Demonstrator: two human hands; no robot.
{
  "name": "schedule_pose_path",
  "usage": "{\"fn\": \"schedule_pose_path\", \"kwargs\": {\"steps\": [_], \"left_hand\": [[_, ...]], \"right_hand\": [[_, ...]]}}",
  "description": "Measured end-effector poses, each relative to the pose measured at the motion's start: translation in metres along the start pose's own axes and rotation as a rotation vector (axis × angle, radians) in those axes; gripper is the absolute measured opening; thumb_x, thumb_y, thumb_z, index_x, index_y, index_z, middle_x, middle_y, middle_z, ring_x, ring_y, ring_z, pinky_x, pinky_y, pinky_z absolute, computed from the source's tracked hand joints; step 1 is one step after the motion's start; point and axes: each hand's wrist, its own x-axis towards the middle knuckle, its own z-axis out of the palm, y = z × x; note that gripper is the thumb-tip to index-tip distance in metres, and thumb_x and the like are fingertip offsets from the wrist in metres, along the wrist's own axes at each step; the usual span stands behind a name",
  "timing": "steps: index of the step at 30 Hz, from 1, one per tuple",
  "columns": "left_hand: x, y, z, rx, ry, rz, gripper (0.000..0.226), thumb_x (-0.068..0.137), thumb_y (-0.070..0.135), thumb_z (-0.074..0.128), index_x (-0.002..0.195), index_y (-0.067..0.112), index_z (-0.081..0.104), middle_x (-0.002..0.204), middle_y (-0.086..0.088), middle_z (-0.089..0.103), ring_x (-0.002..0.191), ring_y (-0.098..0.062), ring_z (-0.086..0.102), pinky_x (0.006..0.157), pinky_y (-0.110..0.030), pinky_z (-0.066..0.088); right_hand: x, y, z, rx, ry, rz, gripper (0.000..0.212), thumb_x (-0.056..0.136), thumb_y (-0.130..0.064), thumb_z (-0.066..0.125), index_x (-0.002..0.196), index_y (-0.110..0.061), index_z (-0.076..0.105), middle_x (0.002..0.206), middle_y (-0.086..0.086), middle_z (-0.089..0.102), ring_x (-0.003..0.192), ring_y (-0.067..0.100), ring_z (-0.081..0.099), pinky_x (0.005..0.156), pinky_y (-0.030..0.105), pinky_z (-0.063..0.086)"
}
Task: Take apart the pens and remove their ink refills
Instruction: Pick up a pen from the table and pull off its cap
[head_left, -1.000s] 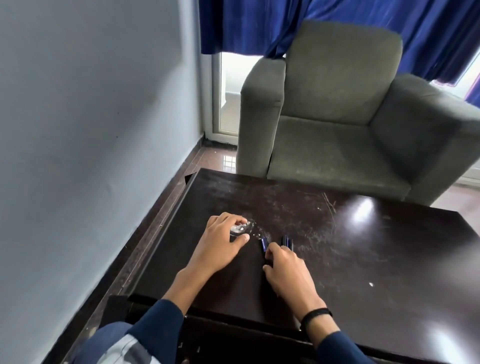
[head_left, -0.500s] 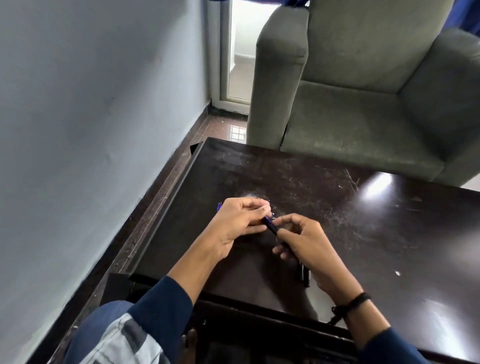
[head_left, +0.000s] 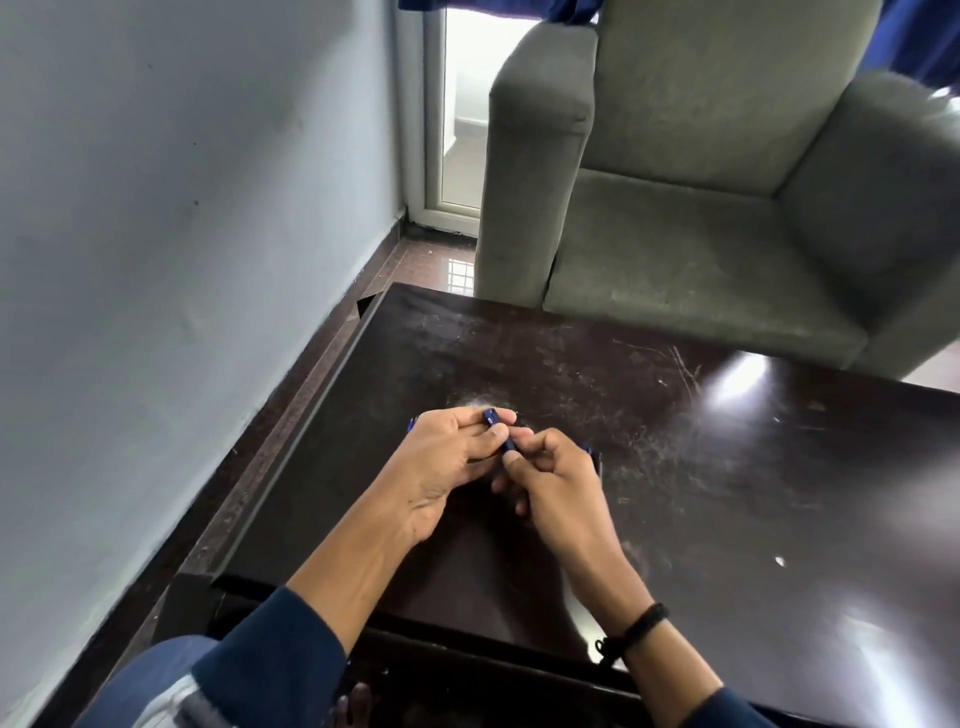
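Arms: dark navy long sleeves on both. My left sleeve (head_left: 275, 644) and right sleeve (head_left: 727, 706) end partway up the forearms. Right wrist: thin black braided band (head_left: 641, 626), knotted, with a short loose tail at the inner side. By the left elbow: paler striped cloth (head_left: 166, 696), grey-white against blue. Left hand (head_left: 447, 467) and right hand (head_left: 561, 483) bare.

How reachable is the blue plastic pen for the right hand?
Yes, it seems: the right hand pinches the blue plastic pen at its near end, the left hand grips the far end, nothing between them.
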Motion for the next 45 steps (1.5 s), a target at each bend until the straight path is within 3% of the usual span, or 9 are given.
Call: {"fn": "schedule_pose_path", "kwargs": {"steps": [3, 5, 8, 18, 27, 31, 36, 39, 45], "left_hand": [[-0.0025, 0.0021, 0.0022, 0.003, 0.002, 0.018, 0.019, 0.1, 0.002, 0.055, 0.114, 0.005, 0.068, 0.104, -0.009, 0.078, 0.098, -0.015, 0.073, 0.088, -0.033, 0.058], [-0.0036, 0.0041, 0.0038, -0.009, 0.008, 0.03, 0.02, 0.1, 0.002, 0.055, 0.114, 0.005, 0.069, 0.106, -0.01, 0.077, 0.1, -0.016, 0.073, 0.089, -0.033, 0.058], [-0.0052, 0.0069, 0.004, -0.032, 0.009, 0.045, 0.021, 0.1, 0.001, 0.055, 0.115, 0.003, 0.069, 0.106, -0.012, 0.077, 0.101, -0.02, 0.073, 0.087, -0.031, 0.06], [-0.0065, 0.0052, 0.0067, -0.029, 0.005, 0.03, 0.021, 0.101, 0.002, 0.053, 0.117, 0.002, 0.066, 0.103, -0.013, 0.078, 0.094, -0.016, 0.074, 0.08, -0.023, 0.057], [-0.0078, 0.0049, 0.0088, -0.036, 0.003, 0.02, 0.021, 0.102, 0.004, 0.052, 0.117, 0.005, 0.067, 0.104, -0.014, 0.077, 0.096, -0.018, 0.074, 0.082, -0.027, 0.058], [-0.008, 0.0056, 0.0087, -0.015, 0.007, 0.022, 0.021, 0.102, 0.004, 0.053, 0.117, 0.006, 0.067, 0.103, -0.014, 0.077, 0.096, -0.019, 0.074, 0.085, -0.031, 0.059], [-0.0074, 0.0056, 0.0085, -0.011, 0.006, 0.016, 0.021, 0.102, 0.005, 0.052, 0.117, 0.006, 0.067, 0.104, -0.014, 0.077, 0.097, -0.02, 0.074, 0.093, -0.038, 0.057], [-0.0076, 0.0053, 0.0079, 0.004, -0.004, 0.01, 0.021, 0.102, 0.006, 0.052, 0.117, 0.007, 0.067, 0.104, -0.013, 0.077, 0.097, -0.02, 0.074, 0.09, -0.036, 0.058], [-0.0076, 0.0077, 0.0064, 0.009, -0.01, 0.024, 0.021, 0.103, 0.005, 0.052, 0.116, 0.007, 0.067, 0.098, -0.009, 0.077, 0.092, -0.018, 0.075, 0.071, -0.027, 0.059]], "right_hand": [[-0.0014, -0.0041, 0.0019, 0.055, 0.021, -0.033, 0.018, 0.1, -0.01, 0.062, 0.086, -0.022, 0.065, 0.079, -0.003, 0.075, 0.061, 0.005, 0.056, 0.063, 0.029, 0.043], [-0.0017, -0.0074, 0.0037, 0.091, 0.027, -0.072, 0.025, 0.099, -0.006, 0.062, 0.08, -0.023, 0.062, 0.093, -0.005, 0.077, 0.062, 0.0, 0.056, 0.064, 0.025, 0.043], [-0.0018, -0.01, 0.0052, 0.064, 0.022, -0.099, 0.032, 0.098, -0.007, 0.063, 0.075, -0.029, 0.06, 0.096, -0.005, 0.077, 0.061, -0.004, 0.056, 0.064, 0.023, 0.04], [0.0001, -0.0069, 0.0016, -0.002, 0.069, -0.015, 0.018, 0.096, -0.018, 0.069, 0.079, -0.017, 0.063, 0.107, -0.017, 0.077, 0.063, -0.005, 0.058, 0.069, 0.024, 0.044], [-0.0026, -0.0109, 0.0012, -0.032, 0.104, 0.05, 0.025, 0.095, -0.023, 0.069, 0.074, -0.017, 0.057, 0.094, -0.019, 0.077, 0.053, 0.002, 0.049, 0.059, 0.031, 0.043], [-0.0023, -0.0099, 0.0023, -0.033, 0.126, 0.055, 0.027, 0.095, -0.026, 0.069, 0.073, -0.018, 0.056, 0.095, -0.001, 0.078, 0.056, 0.008, 0.046, 0.058, 0.034, 0.04], [-0.0028, -0.0097, 0.0013, -0.04, 0.128, 0.072, 0.028, 0.094, -0.031, 0.07, 0.073, -0.019, 0.056, 0.075, -0.006, 0.074, 0.057, 0.01, 0.047, 0.06, 0.036, 0.042], [-0.002, -0.0082, 0.0005, -0.043, 0.126, 0.068, 0.029, 0.094, -0.031, 0.07, 0.073, -0.019, 0.054, 0.069, -0.009, 0.068, 0.058, 0.008, 0.047, 0.06, 0.035, 0.041], [-0.0015, -0.0023, 0.0012, -0.064, 0.141, 0.065, 0.039, 0.09, -0.042, 0.072, 0.066, -0.022, 0.049, 0.059, -0.008, 0.051, 0.059, 0.012, 0.046, 0.06, 0.038, 0.041]]}}
